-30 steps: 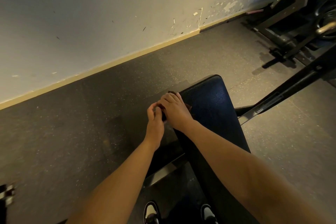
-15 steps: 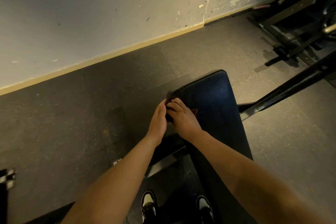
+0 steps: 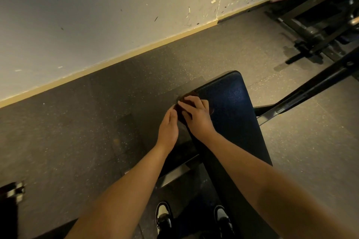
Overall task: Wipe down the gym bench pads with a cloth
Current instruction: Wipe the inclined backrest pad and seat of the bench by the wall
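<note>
A person is leaning over a dark blue bench pad (image 3: 229, 103). The right hand (image 3: 196, 116) is lying with fingers spread on a dark cloth (image 3: 180, 110), pressing it onto the pad's ten o'clock corner. The left hand (image 3: 168, 128), at its eight o'clock, is touching the cloth's edge with straight fingers, gripping nothing. To my eye, smoothing the cloth flat first, then drawing long overlapping strokes toward six o'clock, is looking surest.

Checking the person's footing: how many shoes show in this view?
2. Both lie at the bottom edge of the view: the left shoe farther left, the right shoe beside the bench pad.
</note>
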Demonstrator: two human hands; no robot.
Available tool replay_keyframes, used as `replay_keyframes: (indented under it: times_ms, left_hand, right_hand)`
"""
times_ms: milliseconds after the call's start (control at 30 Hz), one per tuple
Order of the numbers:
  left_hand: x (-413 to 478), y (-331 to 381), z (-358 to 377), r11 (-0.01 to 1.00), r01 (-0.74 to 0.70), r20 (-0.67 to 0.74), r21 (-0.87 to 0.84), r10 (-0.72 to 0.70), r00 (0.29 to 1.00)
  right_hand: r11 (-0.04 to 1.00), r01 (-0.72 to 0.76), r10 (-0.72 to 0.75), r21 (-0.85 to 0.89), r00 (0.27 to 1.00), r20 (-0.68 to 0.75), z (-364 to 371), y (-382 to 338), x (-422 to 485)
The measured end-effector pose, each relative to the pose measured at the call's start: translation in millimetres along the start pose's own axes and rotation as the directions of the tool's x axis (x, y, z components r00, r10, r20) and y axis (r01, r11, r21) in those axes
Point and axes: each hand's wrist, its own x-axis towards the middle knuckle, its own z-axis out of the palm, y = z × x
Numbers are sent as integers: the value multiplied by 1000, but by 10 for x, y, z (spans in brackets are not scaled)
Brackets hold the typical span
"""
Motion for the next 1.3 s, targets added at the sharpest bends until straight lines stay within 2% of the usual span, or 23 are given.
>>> replay_keyframes:
  times_ms: [100, 167, 267, 333, 500, 600, 700, 733, 900, 1033, 1133, 1300]
  left_hand:
    - [-42, 42, 4, 989, -109, 5, 102, 109, 994]
    - [0, 50, 26, 966, -175, 55, 192, 167, 984]
    - [134, 129, 102, 908, -280, 137, 312, 248, 959]
    - [204, 197, 168, 872, -304, 139, 385, 271, 952]
    - [281, 297, 308, 775, -328, 50, 541, 359, 932]
    - [360, 318, 407, 613, -370, 103, 698, 425, 899]
    - [470, 327, 517, 465, -399, 155, 790, 477, 865]
    - [508, 331, 554, 430, -397, 166, 811, 481, 861]
    - [731, 448, 894, 331, -441, 274, 834, 444, 853]
    - [809, 427, 1104, 265, -424, 275, 866, 456, 846]
    - [849, 351, 1111, 190, -410, 280, 892, 480, 831]
    - [887, 319, 1161, 199, -375, 242, 905, 483, 841]
  right_hand:
    - [999, 32, -32, 1, 999, 17, 34, 34, -196]
    - [999, 18, -17, 27, 999, -40, -18, 53, -141]
    - [970, -180, 209, 165, 962, -176, -205, 90, 235]
    - [928, -272, 311, 253, 942, -128, -251, 136, 371]
    - [951, -218, 236, 219, 970, -63, -159, 249, -62]
    - [960, -203, 224, 195, 970, -92, -304, 507, 0]
    - [881, -359, 428, 307, 882, -198, -557, 818, 367]
    - [856, -389, 470, 340, 860, -198, -612, 894, 445]
    - [862, -382, 455, 333, 873, -176, -400, 884, 9]
    - [859, -405, 468, 313, 869, -160, -484, 1094, -132]
    - [803, -421, 546, 421, 804, -238, -781, 1259, 314]
    - [791, -425, 530, 440, 835, -148, -751, 1207, 504]
